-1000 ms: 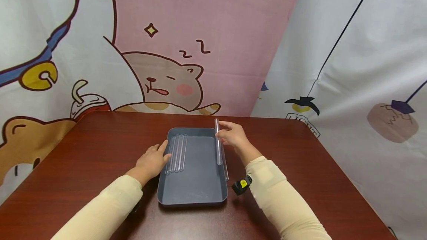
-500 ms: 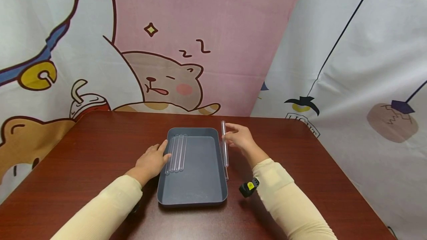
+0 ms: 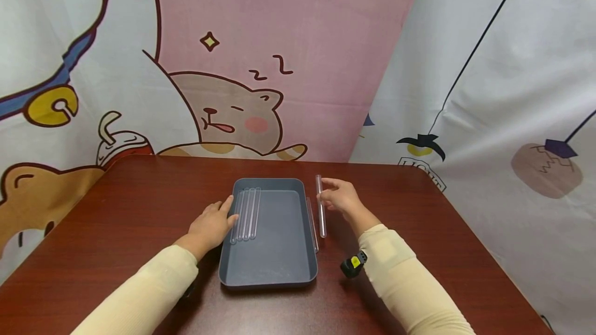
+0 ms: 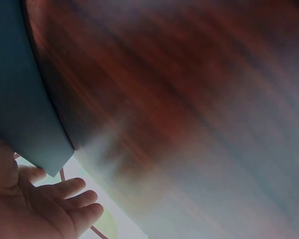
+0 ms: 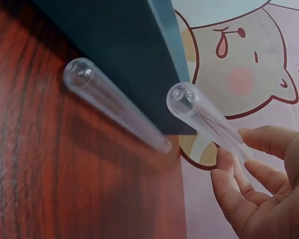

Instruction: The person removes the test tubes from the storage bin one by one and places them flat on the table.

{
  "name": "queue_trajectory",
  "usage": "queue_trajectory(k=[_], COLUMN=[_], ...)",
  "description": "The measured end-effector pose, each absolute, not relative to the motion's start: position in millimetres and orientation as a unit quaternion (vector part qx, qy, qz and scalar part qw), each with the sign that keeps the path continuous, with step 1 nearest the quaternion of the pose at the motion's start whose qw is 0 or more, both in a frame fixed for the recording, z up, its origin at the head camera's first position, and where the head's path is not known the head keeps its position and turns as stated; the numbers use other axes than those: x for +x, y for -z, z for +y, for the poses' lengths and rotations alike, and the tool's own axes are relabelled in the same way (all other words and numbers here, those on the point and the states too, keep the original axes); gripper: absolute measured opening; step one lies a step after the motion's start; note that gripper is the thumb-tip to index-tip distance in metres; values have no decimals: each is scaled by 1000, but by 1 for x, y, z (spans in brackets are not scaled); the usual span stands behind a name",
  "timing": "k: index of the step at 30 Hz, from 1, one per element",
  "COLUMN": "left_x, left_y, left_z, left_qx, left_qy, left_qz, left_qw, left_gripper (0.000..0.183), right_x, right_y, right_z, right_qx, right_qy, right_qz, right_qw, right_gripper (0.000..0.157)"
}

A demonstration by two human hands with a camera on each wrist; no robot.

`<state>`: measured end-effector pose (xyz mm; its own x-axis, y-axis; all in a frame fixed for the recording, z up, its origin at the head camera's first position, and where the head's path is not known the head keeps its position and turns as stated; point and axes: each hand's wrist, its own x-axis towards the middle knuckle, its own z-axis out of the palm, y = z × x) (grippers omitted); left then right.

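A clear test tube is pinched between the thumb and fingers of my right hand, just right of the grey tray. In the right wrist view the held test tube points its rounded end toward the camera. A second test tube lies on the table along the tray's right wall. Several more test tubes lie side by side in the tray's left part. My left hand rests on the tray's left rim; its fingers look relaxed in the left wrist view.
The tray stands on a reddish-brown wooden table. Behind the table hangs a cartoon-printed cloth. A black wrist device hangs beside my right sleeve.
My right hand has carried its test tube from over the tray's right rim to the right and slightly nearer, past the tube on the table. My left hand has stayed in place.
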<state>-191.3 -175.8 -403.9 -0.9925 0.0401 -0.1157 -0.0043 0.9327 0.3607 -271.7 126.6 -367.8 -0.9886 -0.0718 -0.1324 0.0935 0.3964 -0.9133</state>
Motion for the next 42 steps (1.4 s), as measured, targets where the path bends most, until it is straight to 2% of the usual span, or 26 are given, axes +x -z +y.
queue_trajectory(k=[16,42], left_x=[-190,-193], left_y=[402,403], left_z=[-175,-176], left_qx=[7,15], left_qy=[-189,-189], left_qz=[980,980], left_qw=[66,66], left_gripper=[64,64], right_x=[-270,-274], right_y=[386,404], right_z=[143,149], right_qx=[42,41], right_qy=[536,532], right_qz=[837,834], right_qw=[103,144], right_gripper=[50,52])
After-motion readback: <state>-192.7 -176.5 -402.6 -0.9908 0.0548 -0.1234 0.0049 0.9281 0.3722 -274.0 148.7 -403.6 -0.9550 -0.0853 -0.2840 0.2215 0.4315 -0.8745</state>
